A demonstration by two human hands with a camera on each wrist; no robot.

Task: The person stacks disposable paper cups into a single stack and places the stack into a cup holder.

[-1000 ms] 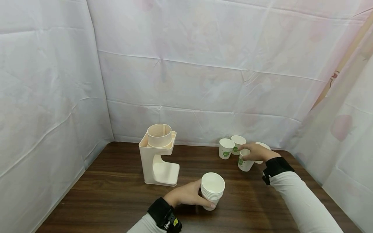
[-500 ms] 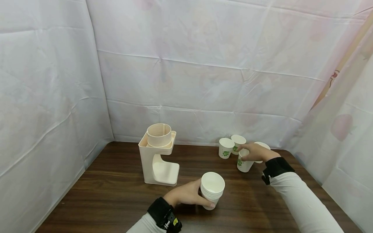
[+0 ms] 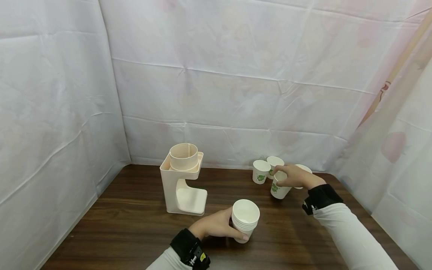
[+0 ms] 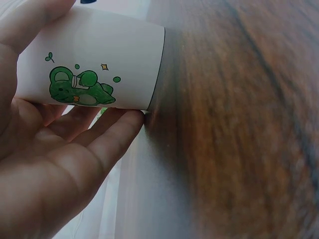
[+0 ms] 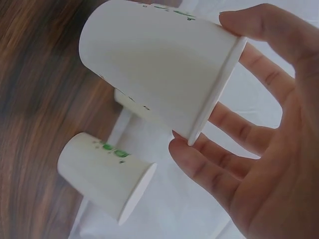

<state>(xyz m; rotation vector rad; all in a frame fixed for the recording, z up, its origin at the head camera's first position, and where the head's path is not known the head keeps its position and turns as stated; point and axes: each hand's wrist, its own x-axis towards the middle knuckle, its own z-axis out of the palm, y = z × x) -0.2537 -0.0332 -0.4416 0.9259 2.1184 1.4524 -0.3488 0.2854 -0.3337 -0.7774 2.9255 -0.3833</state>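
Near the front middle of the table my left hand (image 3: 217,224) holds a stack of white paper cups (image 3: 245,214), thumb and fingers around its side. The left wrist view shows a green cartoon animal on the outer paper cup (image 4: 104,55), its base by the wooden surface. Farther right, my right hand (image 3: 295,176) grips a single paper cup (image 3: 279,190) near its rim, and that cup leans. In the right wrist view the gripped paper cup (image 5: 154,59) has thumb and fingertips on opposite sides of its rim. Another paper cup (image 5: 102,172) stands close by.
A cream stand (image 3: 170,191) with a round, open-topped holder (image 3: 183,161) is left of the cup stack. Two paper cups (image 3: 260,175) stand at the back beside my right hand, and another cup (image 3: 305,168) is partly hidden behind it. White cloth (image 3: 216,93) hangs behind the table.
The paper cup in my right hand has shifted slightly left, apart from the cup behind that hand. My left hand and the stack stay put.
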